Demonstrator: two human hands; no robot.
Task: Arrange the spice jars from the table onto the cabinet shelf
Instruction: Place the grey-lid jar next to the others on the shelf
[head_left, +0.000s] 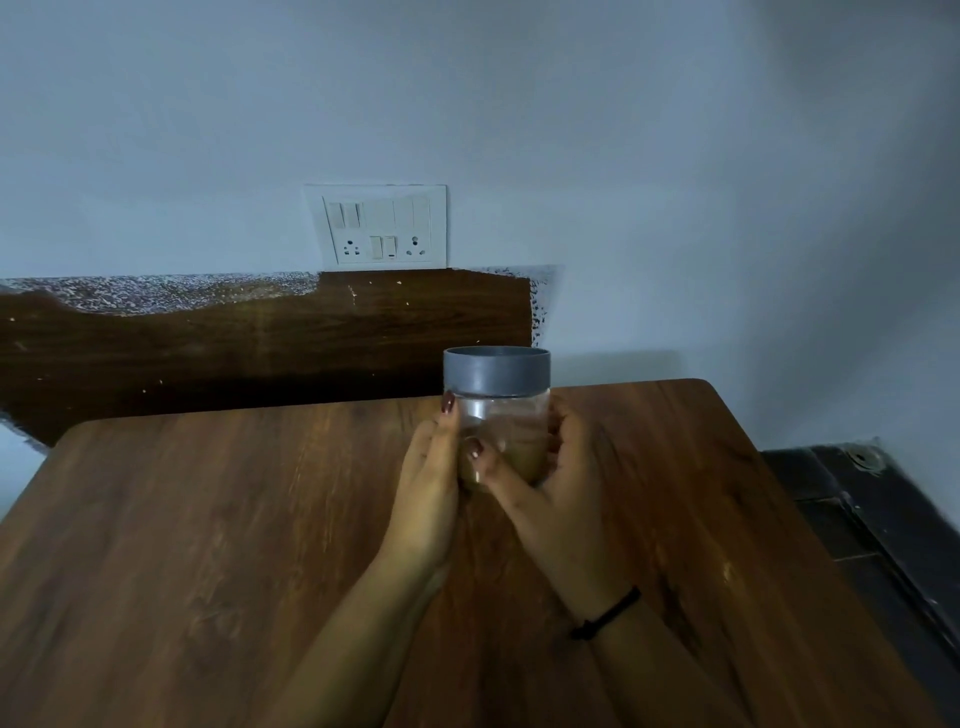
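Where the jar is sitting: the spice jar (496, 395), grey-lidded with brownish powder low in the glass, is being held between both hands over the far part of the table (208, 519). The hands are hiding its base, so I cannot tell whether it is touching the wood.
Left hand: the left hand (428, 478) is pressing against the jar's left side, fingers lying nearly straight up the glass.
Right hand: the right hand (563, 467) is wrapping the right side, thumb crossing the front.
Progress: only this jar is showing, so the work is probably running late, though that is a guess.
Remaining: the cabinet shelf is lying out of view; carrying this jar over and placing it is waiting.
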